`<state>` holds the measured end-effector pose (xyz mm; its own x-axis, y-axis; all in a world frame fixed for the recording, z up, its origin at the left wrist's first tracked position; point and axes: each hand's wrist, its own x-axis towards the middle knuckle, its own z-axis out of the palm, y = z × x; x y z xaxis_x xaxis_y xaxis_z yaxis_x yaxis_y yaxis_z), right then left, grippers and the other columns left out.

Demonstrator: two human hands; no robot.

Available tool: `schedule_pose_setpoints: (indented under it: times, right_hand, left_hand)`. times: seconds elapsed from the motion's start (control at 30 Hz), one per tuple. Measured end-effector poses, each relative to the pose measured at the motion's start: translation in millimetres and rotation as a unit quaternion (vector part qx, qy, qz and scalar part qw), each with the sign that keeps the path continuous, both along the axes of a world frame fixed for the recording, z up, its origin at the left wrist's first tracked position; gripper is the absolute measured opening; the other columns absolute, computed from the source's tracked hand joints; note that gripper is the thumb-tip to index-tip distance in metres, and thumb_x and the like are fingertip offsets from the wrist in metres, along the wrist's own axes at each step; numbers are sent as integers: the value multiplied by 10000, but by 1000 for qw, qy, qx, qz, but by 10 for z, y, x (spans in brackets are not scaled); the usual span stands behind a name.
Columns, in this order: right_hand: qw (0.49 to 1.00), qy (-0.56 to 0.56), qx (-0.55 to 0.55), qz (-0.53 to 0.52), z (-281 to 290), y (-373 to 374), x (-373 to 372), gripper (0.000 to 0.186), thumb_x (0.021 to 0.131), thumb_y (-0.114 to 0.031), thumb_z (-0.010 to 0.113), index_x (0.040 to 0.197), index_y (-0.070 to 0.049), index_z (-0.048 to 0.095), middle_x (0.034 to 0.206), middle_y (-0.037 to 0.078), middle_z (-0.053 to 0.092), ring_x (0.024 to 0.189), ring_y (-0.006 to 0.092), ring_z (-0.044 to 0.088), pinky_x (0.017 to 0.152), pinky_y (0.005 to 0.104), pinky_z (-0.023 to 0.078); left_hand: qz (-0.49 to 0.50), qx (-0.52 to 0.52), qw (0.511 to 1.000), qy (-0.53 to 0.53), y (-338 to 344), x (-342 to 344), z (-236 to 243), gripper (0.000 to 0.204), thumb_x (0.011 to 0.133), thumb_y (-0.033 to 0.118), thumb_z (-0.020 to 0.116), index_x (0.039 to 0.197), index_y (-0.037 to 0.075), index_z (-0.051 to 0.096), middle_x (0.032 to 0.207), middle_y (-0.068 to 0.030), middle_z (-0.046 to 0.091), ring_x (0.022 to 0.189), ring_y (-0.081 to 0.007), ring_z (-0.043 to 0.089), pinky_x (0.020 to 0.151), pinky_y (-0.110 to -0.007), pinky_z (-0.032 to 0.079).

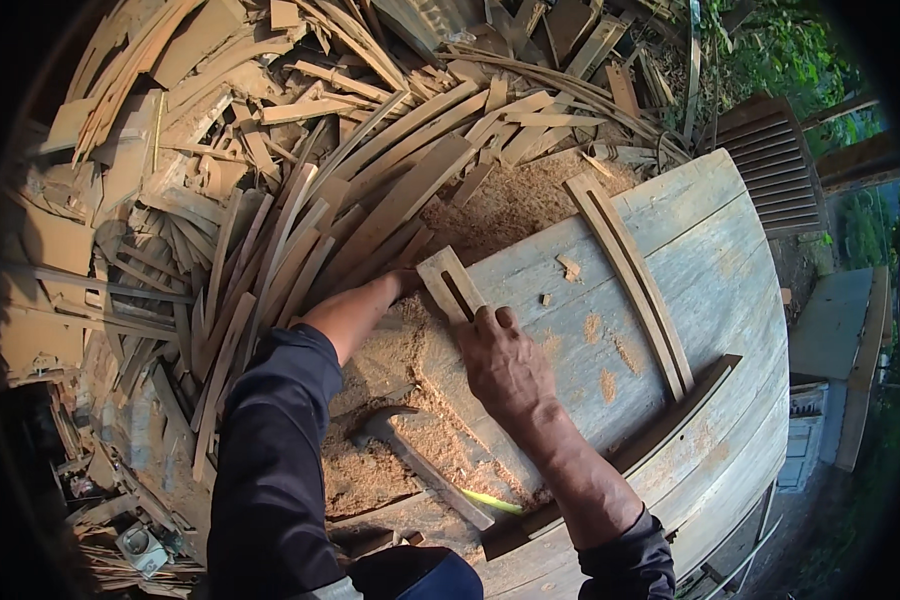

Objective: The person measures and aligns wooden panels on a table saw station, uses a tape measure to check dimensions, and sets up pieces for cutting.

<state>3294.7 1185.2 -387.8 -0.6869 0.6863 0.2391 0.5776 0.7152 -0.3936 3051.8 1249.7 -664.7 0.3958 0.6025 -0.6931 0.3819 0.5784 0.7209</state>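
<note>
Near the middle of the bench, my right hand (510,368) is closed around the lower end of a short wooden piece (435,268) with a dark slot along it. The piece stands tilted at the bench's left edge. My left hand (406,284) reaches to the far side of the same piece, and its fingers are hidden behind it. On the sawdust between my forearms lies a hammer (432,472) with a dark head and wooden handle. A thin yellow-green object (492,501) sits beside the handle's end.
A long grooved wooden strip (638,292) lies across the weathered plank bench (715,290), meeting a dark board (698,398) on its right. Wood chips (569,267) and sawdust (500,212) are scattered about. Offcuts (400,200) are heaped left and beyond. A slatted wooden panel (767,165) stands far right.
</note>
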Motion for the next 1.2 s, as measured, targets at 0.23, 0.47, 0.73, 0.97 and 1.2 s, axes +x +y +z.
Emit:
schedule_pose_setpoints:
  times: [0.23, 0.47, 0.73, 0.97, 1.2]
  right_hand:
    - [981, -170, -68, -65, 5, 10, 79, 305, 1005, -279, 550, 1232, -82, 605, 1104, 223, 590, 982, 314, 672, 711, 406, 589]
    - [906, -265, -312, -108, -16, 96, -47, 489, 932, -368, 663, 1299, -61, 568, 1218, 233, 569, 1063, 328, 652, 790, 395, 606]
    - [966, -211, -142, -43, -18, -25, -14, 369, 918, -307, 656, 1165, -43, 585, 1142, 204, 584, 977, 332, 668, 725, 432, 608]
    - [941, -234, -211, -128, -65, -92, 9, 568, 931, -323, 677, 1410, -99, 469, 1234, 225, 552, 973, 342, 692, 697, 428, 613]
    - [979, -44, -122, -157, 312, -801, 748, 694, 824, -157, 777, 1446, -150, 470, 1386, 195, 470, 1018, 338, 664, 722, 412, 617]
  left_hand:
    - [-1, 21, 1000, 8, 22, 60, 33, 379, 913, 293, 636, 1194, 47, 696, 1164, -171, 714, 1071, -349, 670, 924, -468, 534]
    - [0, 26, 1000, 16, 21, 100, 8, 376, 917, 301, 624, 1188, 50, 699, 1158, -177, 715, 1072, -360, 669, 927, -472, 531]
    - [-2, 28, 999, 29, 57, 54, 10, 375, 921, 309, 610, 1181, 54, 702, 1150, -184, 717, 1073, -373, 669, 930, -477, 527]
    - [-8, 47, 997, 59, 53, 33, -86, 375, 925, 316, 597, 1174, 58, 705, 1144, -191, 718, 1074, -384, 669, 933, -481, 524]
    - [-4, 220, 913, 343, 105, -66, -20, 375, 929, 323, 585, 1168, 61, 708, 1138, -197, 719, 1075, -395, 668, 935, -485, 521]
